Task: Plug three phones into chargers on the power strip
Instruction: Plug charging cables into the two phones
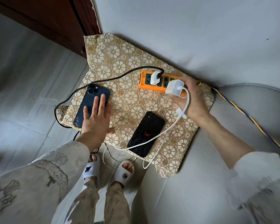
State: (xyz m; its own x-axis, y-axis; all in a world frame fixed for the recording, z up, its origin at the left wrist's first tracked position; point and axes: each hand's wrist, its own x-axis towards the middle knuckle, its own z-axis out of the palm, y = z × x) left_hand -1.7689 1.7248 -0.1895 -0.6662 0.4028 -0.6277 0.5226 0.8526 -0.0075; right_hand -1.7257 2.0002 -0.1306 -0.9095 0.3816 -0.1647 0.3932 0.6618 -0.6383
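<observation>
An orange power strip lies at the far side of a small table under a gold flower-patterned cloth. One white charger is plugged into it, with a dark braided cable curving left to a dark blue phone lying face down. My left hand rests flat on that phone, fingers spread. My right hand holds a second white charger just above the strip's right part. Its white cable runs across a black phone lying near the front edge.
A grey wall stands behind the table and a dark wooden door frame at the upper left. The strip's blue-and-yellow cord trails right. My feet in white slippers stand on the tiled floor below the table's front edge.
</observation>
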